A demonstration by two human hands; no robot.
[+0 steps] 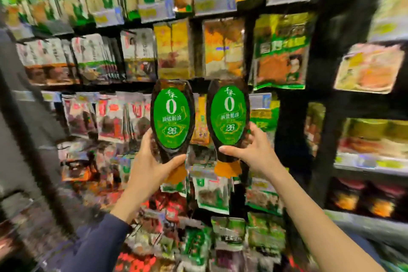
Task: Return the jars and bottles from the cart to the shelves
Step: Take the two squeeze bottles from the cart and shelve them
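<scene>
The left hand grips the left bottle and the right hand grips the right bottle, each by its narrow neck. Both bottles are full of dark sauce and are held side by side, orange caps down. They are raised in front of the middle shelves, which are packed with packets.

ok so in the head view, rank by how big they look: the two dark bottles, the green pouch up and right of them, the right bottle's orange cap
1. green pouch, looks slightly largest, though it sits farther back
2. left bottle and right bottle, alike, not ranked
3. orange cap, clearly smallest
</scene>
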